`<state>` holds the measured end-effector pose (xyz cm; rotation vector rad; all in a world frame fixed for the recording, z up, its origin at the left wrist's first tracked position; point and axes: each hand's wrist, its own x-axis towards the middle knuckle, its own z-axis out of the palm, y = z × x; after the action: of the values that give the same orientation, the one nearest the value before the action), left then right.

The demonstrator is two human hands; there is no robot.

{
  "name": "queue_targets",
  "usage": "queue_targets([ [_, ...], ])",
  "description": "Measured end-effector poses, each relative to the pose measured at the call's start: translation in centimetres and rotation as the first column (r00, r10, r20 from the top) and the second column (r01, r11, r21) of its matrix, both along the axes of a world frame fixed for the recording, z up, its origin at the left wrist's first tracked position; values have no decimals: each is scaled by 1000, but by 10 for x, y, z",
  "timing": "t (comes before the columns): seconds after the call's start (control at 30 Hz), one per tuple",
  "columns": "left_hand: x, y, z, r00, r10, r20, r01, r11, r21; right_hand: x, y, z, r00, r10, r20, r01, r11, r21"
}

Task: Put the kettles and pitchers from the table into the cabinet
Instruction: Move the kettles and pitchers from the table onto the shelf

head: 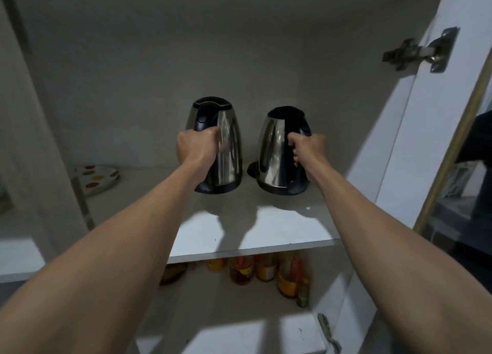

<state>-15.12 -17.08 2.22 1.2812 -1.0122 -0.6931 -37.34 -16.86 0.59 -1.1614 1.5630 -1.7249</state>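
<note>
On shelf [266,228]: dotted plate [98,178], left
left hand [197,146]: grips left kettle [227,154]
right hand [308,147]: grips right kettle [274,146]
below: bottles [266,271]

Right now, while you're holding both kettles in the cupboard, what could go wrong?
The right kettle seems to lean in the right hand; let go too soon and it might tip over on the shelf.
The left kettle, gripped by the left hand, stands close by, so the two could bump.
A kettle slipping off the front could hit the bottles below.
</note>
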Motion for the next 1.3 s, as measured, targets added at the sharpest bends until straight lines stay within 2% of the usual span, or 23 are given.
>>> queue_targets([
  [0.2,-18,-65,-16,999,32,-9,-32,999,30,-13,-70,-13,999,34,14,-34,999,12],
  [0.4,-29,-112,-25,998,61,-9,-61,998,18,-28,-129,-21,993,115,30,-113,992,-54],
  [0.67,-41,-159,-35,991,130,31,-131,991,39,-41,-186,-28,991,128,43,-128,992,-8],
  [1.03,-57,-197,-49,987,153,56,-156,986,56,-55,-215,-39,987,152,45,-153,988,9],
  [1.3,-63,-208,-53,987,154,40,-156,986,55,-57,-226,-41,969,215,118,-216,976,-7],
])
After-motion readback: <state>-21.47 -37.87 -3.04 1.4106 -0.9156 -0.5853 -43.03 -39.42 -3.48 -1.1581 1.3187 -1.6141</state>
